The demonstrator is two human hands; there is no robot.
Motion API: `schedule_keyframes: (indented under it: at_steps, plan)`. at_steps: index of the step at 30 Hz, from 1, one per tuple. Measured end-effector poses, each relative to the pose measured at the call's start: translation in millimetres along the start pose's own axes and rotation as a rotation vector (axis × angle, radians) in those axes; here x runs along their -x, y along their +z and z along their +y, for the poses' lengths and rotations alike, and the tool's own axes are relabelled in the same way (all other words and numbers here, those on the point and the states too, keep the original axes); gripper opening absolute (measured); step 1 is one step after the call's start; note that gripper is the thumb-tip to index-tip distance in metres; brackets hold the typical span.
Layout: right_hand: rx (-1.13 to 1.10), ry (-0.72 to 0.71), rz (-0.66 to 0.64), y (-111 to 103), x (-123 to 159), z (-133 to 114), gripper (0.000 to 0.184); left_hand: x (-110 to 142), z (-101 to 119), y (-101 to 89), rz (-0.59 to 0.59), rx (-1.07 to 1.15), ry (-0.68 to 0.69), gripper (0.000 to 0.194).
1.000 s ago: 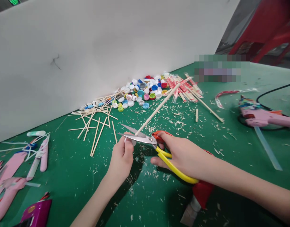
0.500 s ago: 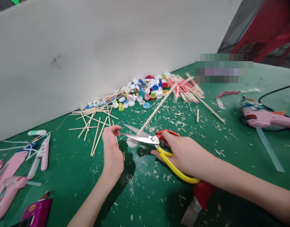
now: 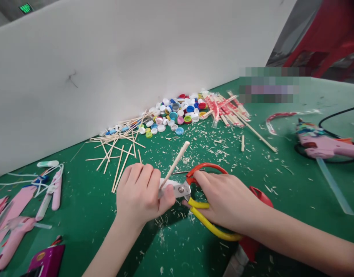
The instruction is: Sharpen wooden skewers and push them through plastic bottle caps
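Note:
The red-and-yellow-handled scissors [image 3: 181, 189] are in my right hand [image 3: 227, 196], its fingers in the handles. My left hand [image 3: 139, 196] is closed round the blades from the left, its thumb on the near side of the metal, so the blade tips are hidden. A light wooden stick [image 3: 175, 163] rises at a tilt from the blades beside my left thumb. Its lower end is out of sight. Partly under my right forearm lies a red object with a grey end [image 3: 238, 261]; its kind is unclear.
Coloured bottle caps [image 3: 173, 115] and thin sticks [image 3: 116, 144] lie along the white board [image 3: 107, 57]. Wrapped chopsticks [image 3: 223, 109] lie right of the caps. Pink glue guns [image 3: 323, 144] rest at both sides. Wood shavings [image 3: 205, 144] litter the green table [image 3: 87, 223].
My left hand has moved from beside the scissor tips onto the blades and closed. The open blades have come together. Less of the stick shows, and the white disc below it is hidden.

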State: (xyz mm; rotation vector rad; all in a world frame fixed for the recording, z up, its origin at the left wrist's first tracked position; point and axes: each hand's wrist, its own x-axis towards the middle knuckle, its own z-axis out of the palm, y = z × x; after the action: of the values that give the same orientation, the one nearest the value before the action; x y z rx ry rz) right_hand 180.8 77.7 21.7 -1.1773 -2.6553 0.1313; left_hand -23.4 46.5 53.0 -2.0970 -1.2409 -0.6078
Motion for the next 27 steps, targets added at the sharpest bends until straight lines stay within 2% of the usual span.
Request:
schedule_keyframes:
  at_steps: [4, 10, 13, 20, 27]
  plan:
    - [0.011, -0.025, -0.029, -3.2, 0.9, -0.5, 0.030, -0.5, 2.5, -0.1, 0.011, -0.009, 0.052, 0.032]
    - [0.014, -0.063, -0.041, -4.1, 0.2, 1.2, 0.019, 1.6, 8.0, 2.3, 0.011, 0.011, 0.029, 0.034]
    - [0.011, -0.050, -0.074, -1.4, 0.5, 0.1, 0.014, 3.6, 9.5, 5.4, -0.038, 0.014, -0.010, 0.028]
    - [0.064, -0.022, -0.203, 2.0, 1.8, -1.1, 0.022, 6.4, 13.2, 14.3, -0.096, 0.040, -0.073, 0.027]
    - [0.089, -0.001, -0.243, -2.4, 2.4, -2.4, 0.024, 3.7, 15.2, 12.5, -0.096, 0.015, -0.091, 0.025]
